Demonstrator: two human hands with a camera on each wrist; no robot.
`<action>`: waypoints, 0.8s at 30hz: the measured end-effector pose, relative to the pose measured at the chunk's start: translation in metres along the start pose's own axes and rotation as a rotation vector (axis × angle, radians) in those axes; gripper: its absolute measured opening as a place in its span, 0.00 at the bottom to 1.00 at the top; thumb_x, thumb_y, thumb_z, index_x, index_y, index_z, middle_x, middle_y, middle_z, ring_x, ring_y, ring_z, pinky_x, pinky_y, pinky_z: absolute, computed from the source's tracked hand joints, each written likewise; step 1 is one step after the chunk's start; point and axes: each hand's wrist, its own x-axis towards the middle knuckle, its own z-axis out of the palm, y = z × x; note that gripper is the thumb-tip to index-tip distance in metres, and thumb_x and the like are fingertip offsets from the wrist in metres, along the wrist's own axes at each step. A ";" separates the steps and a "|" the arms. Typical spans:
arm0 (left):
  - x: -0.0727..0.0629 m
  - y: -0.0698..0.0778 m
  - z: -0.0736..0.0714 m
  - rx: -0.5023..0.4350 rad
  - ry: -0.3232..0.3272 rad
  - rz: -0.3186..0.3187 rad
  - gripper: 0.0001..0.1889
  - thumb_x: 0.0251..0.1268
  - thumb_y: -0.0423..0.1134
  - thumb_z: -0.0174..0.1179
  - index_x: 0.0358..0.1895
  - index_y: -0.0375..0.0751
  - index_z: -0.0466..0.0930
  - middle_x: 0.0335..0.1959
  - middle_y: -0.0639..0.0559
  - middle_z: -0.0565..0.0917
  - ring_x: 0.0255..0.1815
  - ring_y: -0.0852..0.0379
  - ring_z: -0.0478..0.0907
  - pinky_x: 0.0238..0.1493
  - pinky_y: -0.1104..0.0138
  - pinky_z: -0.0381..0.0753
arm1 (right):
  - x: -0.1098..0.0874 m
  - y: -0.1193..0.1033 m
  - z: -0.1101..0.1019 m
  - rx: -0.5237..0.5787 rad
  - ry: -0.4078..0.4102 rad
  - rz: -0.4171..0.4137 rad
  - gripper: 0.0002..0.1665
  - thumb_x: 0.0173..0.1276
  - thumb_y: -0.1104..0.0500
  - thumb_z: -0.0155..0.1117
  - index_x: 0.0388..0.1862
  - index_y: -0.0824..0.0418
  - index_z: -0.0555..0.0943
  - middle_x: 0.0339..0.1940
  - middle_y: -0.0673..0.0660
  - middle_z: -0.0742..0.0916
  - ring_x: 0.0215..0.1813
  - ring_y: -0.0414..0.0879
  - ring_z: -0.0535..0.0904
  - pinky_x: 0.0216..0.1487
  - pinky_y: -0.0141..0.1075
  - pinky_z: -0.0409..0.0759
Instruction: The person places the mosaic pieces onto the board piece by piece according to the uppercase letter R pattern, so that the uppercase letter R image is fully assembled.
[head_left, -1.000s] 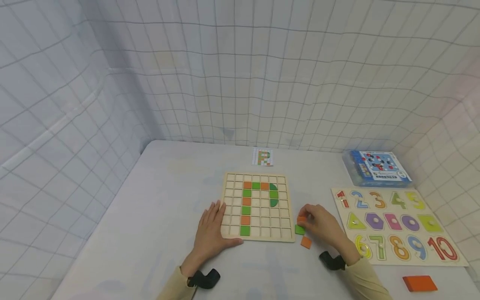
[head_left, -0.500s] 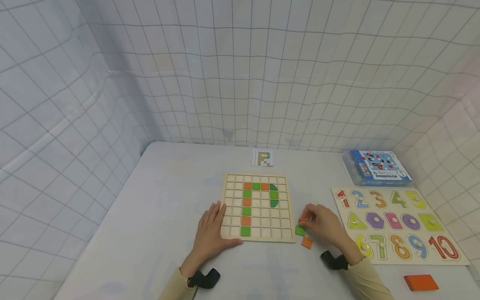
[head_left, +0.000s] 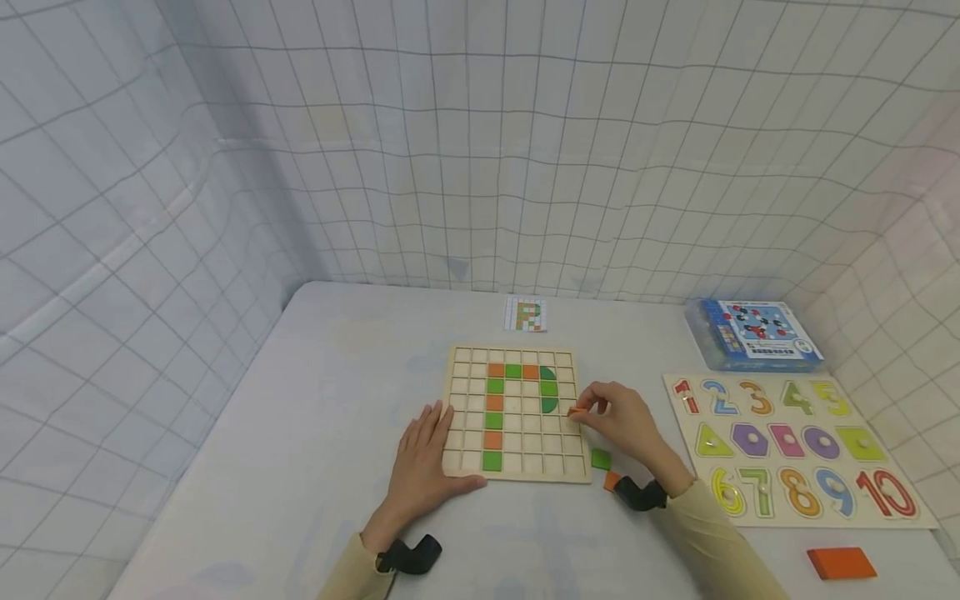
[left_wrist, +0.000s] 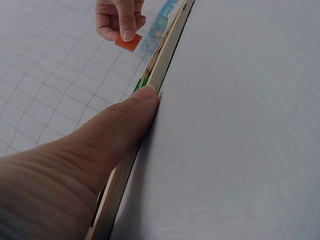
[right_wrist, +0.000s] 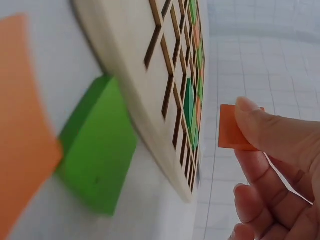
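My right hand (head_left: 621, 417) pinches a flat orange square tile (right_wrist: 228, 127) between thumb and fingertips, over the right edge of a wooden grid board (head_left: 542, 469). In the left wrist view the orange tile (left_wrist: 131, 44) shows beyond the board's edge. My left hand (head_left: 420, 467) rests with straight fingers along the board's left side, its thumb (left_wrist: 132, 112) against the near edge. Orange, light green and dark green pieces fill some of the cells, among them a green column piece (head_left: 492, 461). A green tile (head_left: 601, 459) and another orange tile (head_left: 611, 481) lie right of the board.
Behind the board lies a small pattern card (head_left: 526, 313). To the right are a number-and-shape puzzle board (head_left: 776, 508), a blue boxed set (head_left: 765, 333) and an orange block (head_left: 842, 563). Gridded cloth (head_left: 480, 167) hangs around the table.
My right hand has lifted the orange tile from beside the green one and carried it up and left to the board's right edge. The left hand has stayed put.
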 end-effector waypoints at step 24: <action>0.000 0.000 -0.001 -0.001 -0.026 -0.011 0.60 0.40 0.68 0.68 0.74 0.35 0.53 0.74 0.39 0.51 0.75 0.45 0.42 0.70 0.50 0.43 | 0.043 -0.029 0.034 -0.088 -0.156 0.030 0.04 0.57 0.55 0.73 0.30 0.52 0.86 0.25 0.42 0.82 0.23 0.40 0.68 0.23 0.34 0.67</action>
